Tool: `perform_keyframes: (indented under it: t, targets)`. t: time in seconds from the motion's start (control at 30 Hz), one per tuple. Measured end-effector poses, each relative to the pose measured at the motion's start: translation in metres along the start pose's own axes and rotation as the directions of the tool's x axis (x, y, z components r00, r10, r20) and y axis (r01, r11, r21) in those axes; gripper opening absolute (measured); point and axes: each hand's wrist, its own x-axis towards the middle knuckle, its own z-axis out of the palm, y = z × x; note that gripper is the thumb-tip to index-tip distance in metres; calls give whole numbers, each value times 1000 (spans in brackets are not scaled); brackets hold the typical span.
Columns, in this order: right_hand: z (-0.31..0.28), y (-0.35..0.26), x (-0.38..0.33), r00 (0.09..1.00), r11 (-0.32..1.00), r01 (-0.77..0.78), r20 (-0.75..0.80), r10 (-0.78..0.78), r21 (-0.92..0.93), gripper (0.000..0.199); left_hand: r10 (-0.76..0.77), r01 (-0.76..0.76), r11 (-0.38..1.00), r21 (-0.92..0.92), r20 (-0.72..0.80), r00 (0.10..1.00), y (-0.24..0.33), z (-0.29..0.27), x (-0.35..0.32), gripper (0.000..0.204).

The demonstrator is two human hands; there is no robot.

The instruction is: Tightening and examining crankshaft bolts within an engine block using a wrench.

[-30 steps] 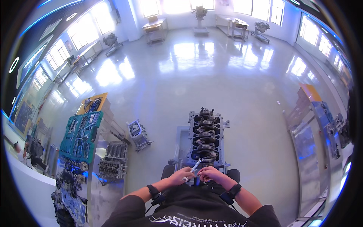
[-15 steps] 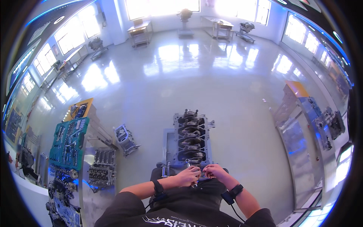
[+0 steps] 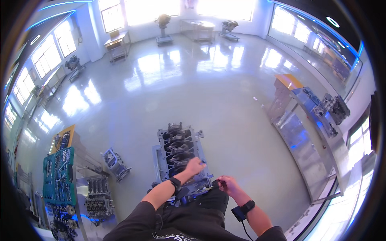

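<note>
Glossy pale-grey floor (image 3: 209, 92) fills most of the view, polished enough to mirror the bright windows (image 3: 152, 8) along the far wall. Workshop hall, large and open. Far end: a metal table (image 3: 197, 28) and two display stands with machinery, too small to resolve.

Right side: a long steel workbench (image 3: 305, 148) with a reflective top, an orange box-shaped panel (image 3: 289, 82) at its far end and a dark engine assembly (image 3: 333, 108) on it. Left side: a teal tool tray (image 3: 58, 174) holding rows of small tools, next to a yellow-edged tray (image 3: 64, 138). A grey cylinder head (image 3: 98, 197) lies on the bench below; a smaller cast part (image 3: 116, 162) sits on the floor near it.

Centre, just ahead of the person: an engine block (image 3: 179, 150), dull grey cast metal, lying open with the dark crankshaft visible down its length, mounted on a blue-grey stand.

Left hand (image 3: 195, 165) rests on the near right edge of the block, fingers curled; whether it grasps anything cannot be told. Right hand (image 3: 226, 184) is just beside the block's near corner, fingers pinched together around a small dark item, too small to identify. Both wrists carry dark bands.
</note>
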Motion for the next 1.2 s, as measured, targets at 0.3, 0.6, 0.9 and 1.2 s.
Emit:
perform_keyframes:
  t: [0.3,0.6,0.9,1.2]
  targets:
    - [-9,41,13,991,987,-133,21,132,94,13,-439,277,-35,-960,264,859,-88,-123,-33,32]
    - [47,39,31,985,988,-98,129,113,-117,12,-437,-81,-81,-993,-37,899,-73,-115,-150,39]
    - [101,50,39,941,955,-185,238,240,-233,17,-429,70,139,-988,3,903,-54,-114,-200,28]
    - [133,58,28,692,820,-326,472,546,-470,22,-401,338,526,-781,123,908,-24,-103,-243,36]
